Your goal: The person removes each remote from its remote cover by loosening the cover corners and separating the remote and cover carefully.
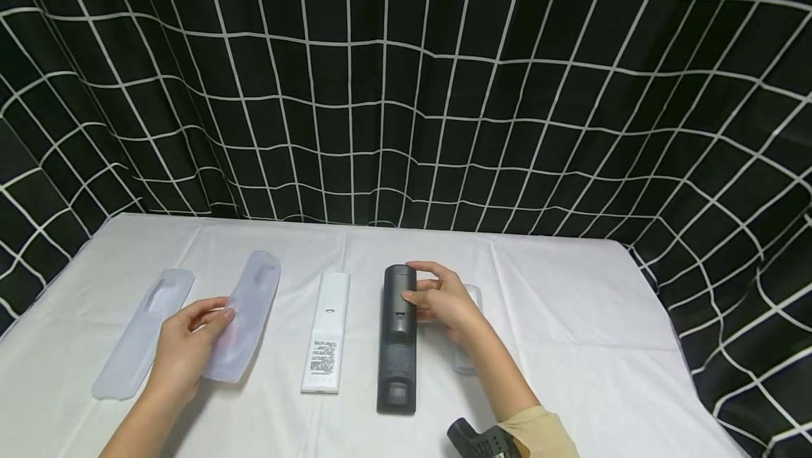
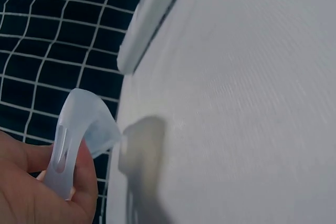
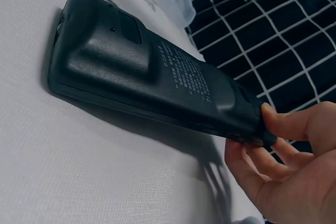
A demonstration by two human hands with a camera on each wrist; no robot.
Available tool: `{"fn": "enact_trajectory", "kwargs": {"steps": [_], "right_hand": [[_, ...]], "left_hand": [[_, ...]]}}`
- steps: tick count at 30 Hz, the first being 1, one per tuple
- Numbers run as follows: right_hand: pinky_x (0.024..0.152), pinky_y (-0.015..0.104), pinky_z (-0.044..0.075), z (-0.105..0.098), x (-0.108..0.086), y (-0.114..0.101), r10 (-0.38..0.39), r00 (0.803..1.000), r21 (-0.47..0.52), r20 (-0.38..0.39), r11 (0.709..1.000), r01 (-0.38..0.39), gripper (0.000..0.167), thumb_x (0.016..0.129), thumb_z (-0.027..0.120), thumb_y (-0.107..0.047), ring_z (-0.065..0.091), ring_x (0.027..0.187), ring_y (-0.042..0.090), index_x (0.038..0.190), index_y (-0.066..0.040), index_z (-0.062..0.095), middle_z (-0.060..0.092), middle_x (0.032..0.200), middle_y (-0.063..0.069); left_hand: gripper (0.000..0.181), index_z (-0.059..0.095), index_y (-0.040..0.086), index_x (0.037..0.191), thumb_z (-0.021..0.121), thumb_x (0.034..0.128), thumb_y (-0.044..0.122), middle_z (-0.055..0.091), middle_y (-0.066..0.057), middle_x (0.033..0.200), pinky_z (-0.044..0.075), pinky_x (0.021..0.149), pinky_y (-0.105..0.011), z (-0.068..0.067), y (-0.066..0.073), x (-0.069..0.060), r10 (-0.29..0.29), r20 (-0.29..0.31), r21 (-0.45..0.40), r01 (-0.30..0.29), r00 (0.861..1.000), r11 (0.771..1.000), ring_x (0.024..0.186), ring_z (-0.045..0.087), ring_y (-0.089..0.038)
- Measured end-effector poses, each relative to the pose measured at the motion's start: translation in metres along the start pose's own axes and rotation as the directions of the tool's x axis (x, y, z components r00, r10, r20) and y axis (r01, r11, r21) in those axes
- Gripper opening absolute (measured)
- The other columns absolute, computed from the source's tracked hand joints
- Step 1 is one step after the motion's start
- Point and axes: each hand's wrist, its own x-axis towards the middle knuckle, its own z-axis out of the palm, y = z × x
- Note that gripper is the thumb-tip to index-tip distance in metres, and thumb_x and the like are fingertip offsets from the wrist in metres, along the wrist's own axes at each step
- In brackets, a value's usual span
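A translucent silicone remote cover (image 1: 250, 306) is pinched between the thumb and fingers of my left hand (image 1: 184, 349), held above the table at the left. In the left wrist view this cover (image 2: 79, 111) looks bent, with a slot in its side. My right hand (image 1: 447, 299) grips the far end of a black remote control (image 1: 397, 352), which lies back side up. The right wrist view shows the gripped end of the black remote (image 3: 157, 72) tilted off the cloth, a shadow beneath it. Between the hands lies a white remote control (image 1: 326, 335), its printed back upward.
Another translucent cover (image 1: 142, 338) lies at the far left, with a cut-out near its top. A third clear piece (image 1: 466, 359) is partly hidden under my right forearm. White cloth (image 1: 571, 317) covers the table; a black grid-patterned curtain (image 1: 406, 91) hangs behind.
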Motion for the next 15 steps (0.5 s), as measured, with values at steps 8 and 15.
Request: {"fn": "enact_trajectory", "kwargs": {"steps": [8, 15], "right_hand": [[0.065, 0.026, 0.057, 0.003, 0.005, 0.002, 0.006, 1.0, -0.05, 0.002, 0.999, -0.006, 0.058, 0.095, 0.069, 0.006, 0.066, 0.074, 0.014, 0.15, 0.001, 0.051, 0.074, 0.114, 0.024], [0.065, 0.027, 0.057, 0.006, 0.007, 0.005, 0.022, 1.0, -0.084, -0.01, 0.996, -0.023, 0.057, 0.096, 0.069, 0.004, 0.067, 0.078, 0.017, 0.15, 0.001, 0.051, 0.072, 0.119, 0.025]], "left_hand": [[0.048, 0.051, -0.008, 0.147, 0.064, 0.1058, 0.012, 0.063, 0.02, 0.086, 0.051, 0.073, -0.017, -0.011, -0.007, 0.002, -0.007, 0.015, 0.089, 0.006, 1.0, 0.996, 0.084, 0.056, 0.0], [0.049, 0.05, -0.008, 0.149, 0.063, 0.1066, 0.013, 0.063, 0.017, 0.088, 0.048, 0.074, -0.017, -0.02, -0.01, 0.002, -0.022, 0.003, 0.145, 0.022, 1.0, 0.989, 0.085, 0.054, -0.002]]}}
